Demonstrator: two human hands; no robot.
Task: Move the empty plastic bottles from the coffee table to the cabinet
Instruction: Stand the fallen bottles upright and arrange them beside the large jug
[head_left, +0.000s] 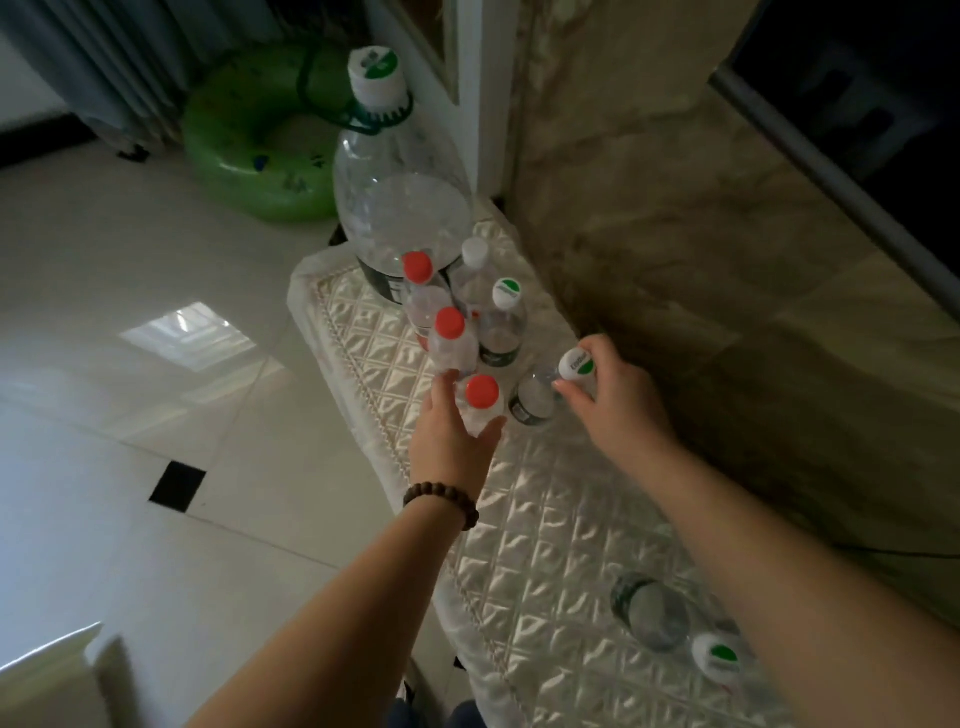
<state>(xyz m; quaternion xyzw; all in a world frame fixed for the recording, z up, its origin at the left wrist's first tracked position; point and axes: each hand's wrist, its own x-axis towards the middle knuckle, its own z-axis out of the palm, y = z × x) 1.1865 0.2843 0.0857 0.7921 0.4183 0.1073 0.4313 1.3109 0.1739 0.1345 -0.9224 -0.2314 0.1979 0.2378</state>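
Several empty clear plastic bottles stand on a cabinet top covered with a quilted satin cloth. My left hand wraps around a red-capped bottle at the near end of the group. My right hand grips a tilted green-and-white-capped bottle by its cap end. Behind them stand two more red-capped bottles, a white-capped bottle, a green-labelled bottle and a large jug. One more bottle lies on its side near my right forearm.
A marble wall runs along the cabinet's right side. A green inflatable ring leans by grey curtains on the glossy tiled floor to the left. A pale furniture edge shows at bottom left.
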